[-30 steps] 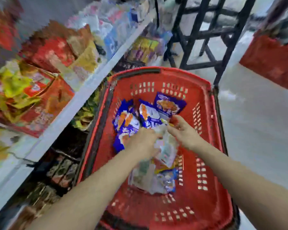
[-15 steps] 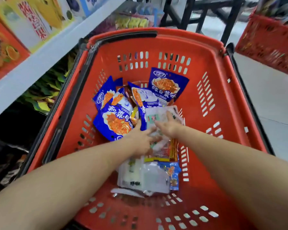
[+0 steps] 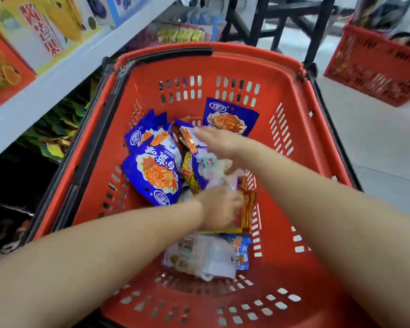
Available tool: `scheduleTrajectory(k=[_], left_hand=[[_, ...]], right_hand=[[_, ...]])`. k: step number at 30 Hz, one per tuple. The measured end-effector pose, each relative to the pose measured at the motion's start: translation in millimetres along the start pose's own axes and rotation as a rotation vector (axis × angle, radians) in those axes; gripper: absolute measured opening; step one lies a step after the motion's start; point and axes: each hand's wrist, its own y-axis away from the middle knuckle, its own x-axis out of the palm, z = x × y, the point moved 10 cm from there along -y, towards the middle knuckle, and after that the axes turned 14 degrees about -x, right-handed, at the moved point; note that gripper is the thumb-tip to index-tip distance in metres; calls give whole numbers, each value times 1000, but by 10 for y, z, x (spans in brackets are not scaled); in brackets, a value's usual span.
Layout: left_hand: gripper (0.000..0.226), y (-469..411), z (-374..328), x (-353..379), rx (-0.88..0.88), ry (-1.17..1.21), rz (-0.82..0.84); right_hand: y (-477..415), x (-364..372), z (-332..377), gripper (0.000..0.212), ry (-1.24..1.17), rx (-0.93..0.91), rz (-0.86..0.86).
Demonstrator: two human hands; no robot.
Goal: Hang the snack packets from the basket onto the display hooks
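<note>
Both arms are down inside the red basket [image 3: 303, 136], and everything worth watching lies on its floor. The left hand [image 3: 219, 207] sits about the middle of the basket, fingers curled round a pale packet [image 3: 223, 179] of crinkled clear wrap. Blur smears the fingertips, so how much of it they grip I cannot say. The right hand [image 3: 213, 140] reaches further in, toward the basket's far wall, fingers fairly straight and laid flat over the heap. It pinches nothing I can see, though its palm side is hidden.

The snack packets are all in the basket. A large blue packet [image 3: 156, 176] lies toward the left wall, print upside down, with more blue ones half buried behind it. The far packet [image 3: 230, 117], also blue, leans at the far wall, its lower edge hidden behind the right hand. An orange packet [image 3: 247, 209] shows only as a strip just beside the left hand. By the basket's near wall lies a clear bundle [image 3: 206, 256], its contents too blurred to read, with a small blue packet [image 3: 240, 252] peeking out at its right.

Left of the basket runs a white shelf [image 3: 45, 91] carrying boxes [image 3: 40, 31], cut off at the edge of view. Behind the far rim stands a black frame [image 3: 270, 20], and off the far right corner a second basket [image 3: 376, 62], red, cropped, its load a blur.
</note>
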Motion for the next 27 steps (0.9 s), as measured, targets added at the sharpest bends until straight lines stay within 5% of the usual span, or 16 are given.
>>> scheduleTrajectory(k=[1,3,5,9,16,21,27], left_hand=[[20,-10,-230,-78,136,42,-65],[34,-121,-614,230,255,84,127],[65,-210,-784,479,221,146,331],[96,-284,-669,694,149,228,349],[91,-423,-615,681,65,247,468],[35,-313,-544,724,104,-45,616],[33,-155,-65,294,167,-39,539]], right_hand=[[-2,-76,41,64,-47,-2,-6],[48,-245,101,58,-95,-17,-48],[48,-335,15,54,-106,-16,-91],[57,-253,-268,55,-77,66,-41],[112,-260,-413,59,69,55,7],[145,-218,-405,56,309,-32,103],[155,-257,-450,60,281,21,80]])
